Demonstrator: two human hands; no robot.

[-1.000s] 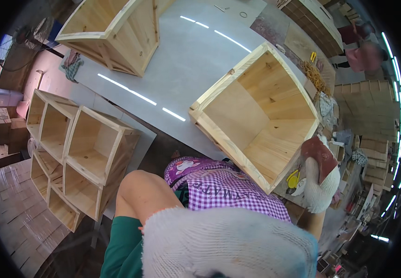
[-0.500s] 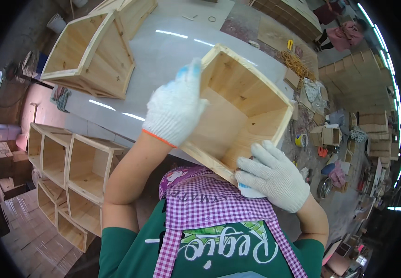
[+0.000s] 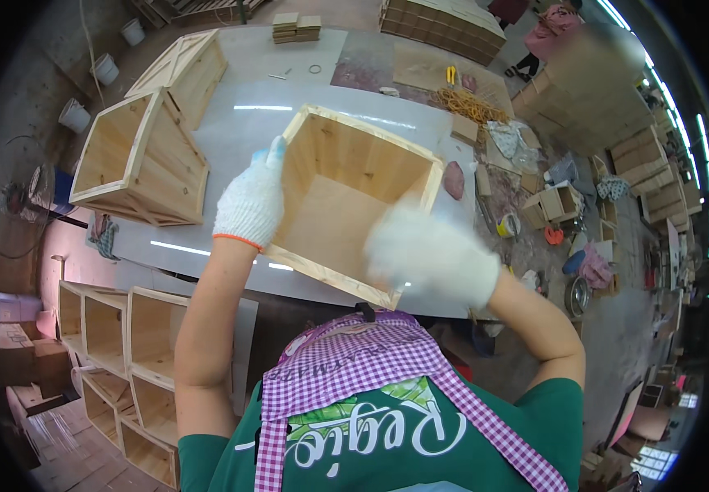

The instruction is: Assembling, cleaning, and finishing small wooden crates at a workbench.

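One table [image 3: 264, 94] bears three wooden boxes [image 3: 346, 148] (two gloved hands [image 3: 249, 201] at one).

The box [image 3: 354, 156] is matt knotty wood, the tabletop [image 3: 244, 123] glossy, the gloves [image 3: 249, 201] ribbed knit cloth

3 large wooden boxes [image 3: 326, 213] on tabletop [image 3: 236, 135], 3 pale buckets [image 3: 104, 69], 1 checked apron [image 3: 354, 373]

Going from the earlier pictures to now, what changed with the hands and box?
The left hand, earlier close to the camera, now lies along the left side of the wooden box. The blurred right hand moved leftward over the box's near right part, with no sign of the maroon pad it held at first; a similar pad lies right of the box. The view shifted; the stacked boxes stayed put.
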